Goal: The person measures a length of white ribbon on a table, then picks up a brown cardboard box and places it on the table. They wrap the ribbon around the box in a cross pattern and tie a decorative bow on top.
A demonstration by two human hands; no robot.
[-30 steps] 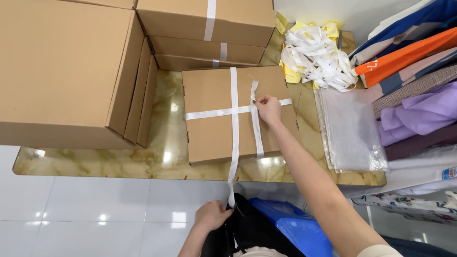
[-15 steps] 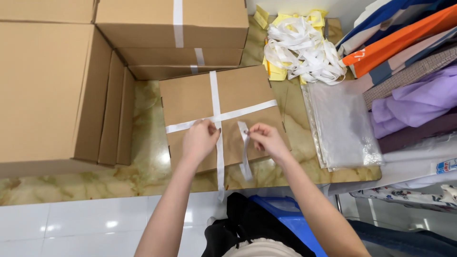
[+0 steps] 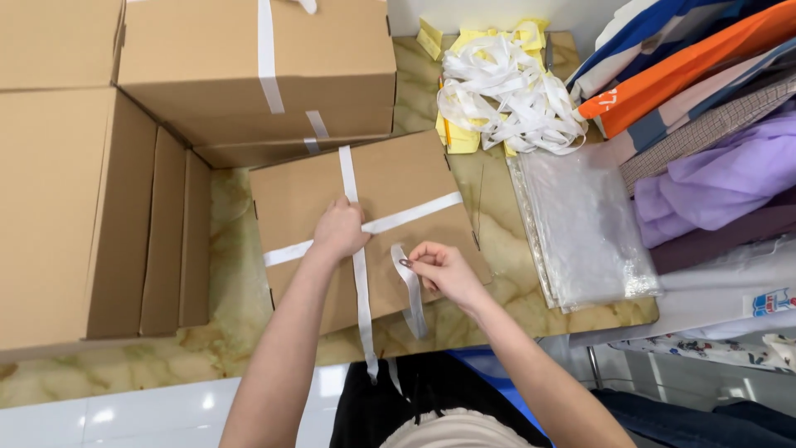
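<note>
A flat cardboard box (image 3: 369, 228) is lying on the marble counter (image 3: 224, 249), near the person's edge of it, with a white strap (image 3: 358, 274) crossing it in two bands. One band is running from the far edge to the near edge and dangling off the counter; the other is running left to right across the lid.

The left hand (image 3: 338, 231) is pressing down where the two bands are crossing, its fingers curled together over the strap and pinning it against the cardboard. The right hand (image 3: 444, 272) is hovering just to the right of it, over the box's near right part, with thumb and forefinger pinched shut on the upper end of a loose strap tail (image 3: 410, 290). That tail is hanging from the pinch toward the near edge, its long axis running roughly far to near, almost parallel to the long band beside it.

The crossing point is lying to the left and slightly farther away than the right fingers, so the left hand is the nearer one to it, already resting on it, while the right hand is the only one gripping the free end.

Larger cardboard boxes (image 3: 249, 75) are standing on the left and far side. A heap of white strapping (image 3: 506, 91) and a clear plastic bag (image 3: 580, 224) are lying to the right, with folded fabrics (image 3: 713, 166) beyond.
</note>
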